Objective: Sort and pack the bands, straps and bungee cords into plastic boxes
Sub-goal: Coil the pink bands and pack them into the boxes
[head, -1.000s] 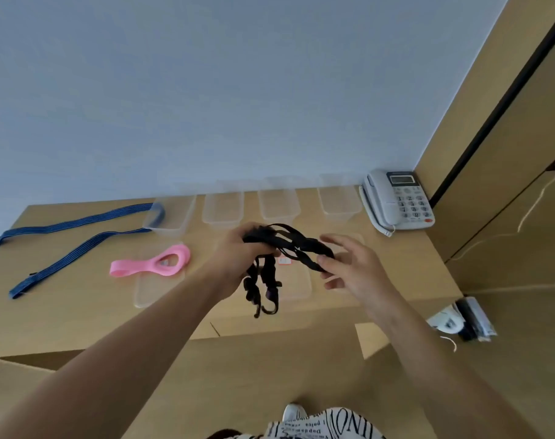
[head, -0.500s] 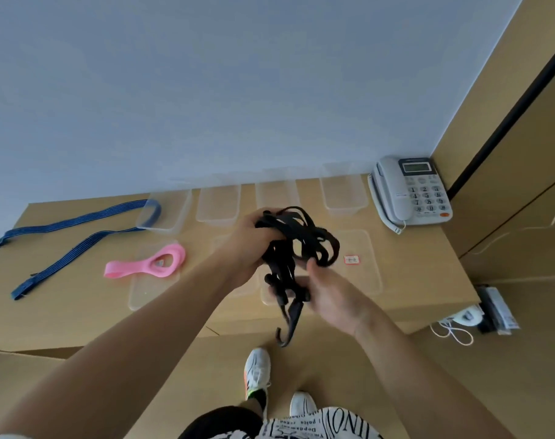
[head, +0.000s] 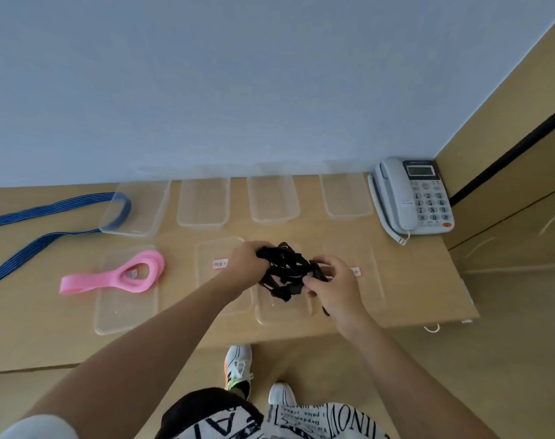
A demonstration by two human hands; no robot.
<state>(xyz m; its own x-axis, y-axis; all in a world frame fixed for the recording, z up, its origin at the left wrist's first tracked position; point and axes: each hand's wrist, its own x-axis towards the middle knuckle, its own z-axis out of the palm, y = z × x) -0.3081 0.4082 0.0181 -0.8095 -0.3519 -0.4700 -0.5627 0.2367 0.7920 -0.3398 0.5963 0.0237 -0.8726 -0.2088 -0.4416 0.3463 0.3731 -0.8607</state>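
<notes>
Blue striped elastic, a long flat bungee strap (head: 41, 239), lies stretched across the left of the light wooden tabletop (head: 32, 327), and only its looped far end sits inside the leftmost clear plastic box (head: 136, 207) of the back row, so that piece looks begun at most, not packed. Just right of it and nearer the person, a pink rubber resistance band (head: 117, 277) lies folded on a flat clear plastic lid (head: 127, 312), untouched and outside any box. The three other clear rectangular boxes along the wall (head: 203, 204) (head: 273, 198) (head: 345, 198) hold nothing that I can see, and more lids lie in front of them, one with a small red-edged label (head: 220, 263). Over the middle lids the left hand (head: 246, 266) grips one side of a tangled black bungee cord bundle (head: 285, 270), its fingers curled round the strands, while the right hand (head: 333, 280) pinches the other side with curled fingers and thumb; the bundle is held in the air above the table, not in a box. At the far right stands a grey desk telephone (head: 412, 198). By my judgement the sorting is at an early stage: the black cords are being gathered into a compact bunch, and nearly all packing is left to do
</notes>
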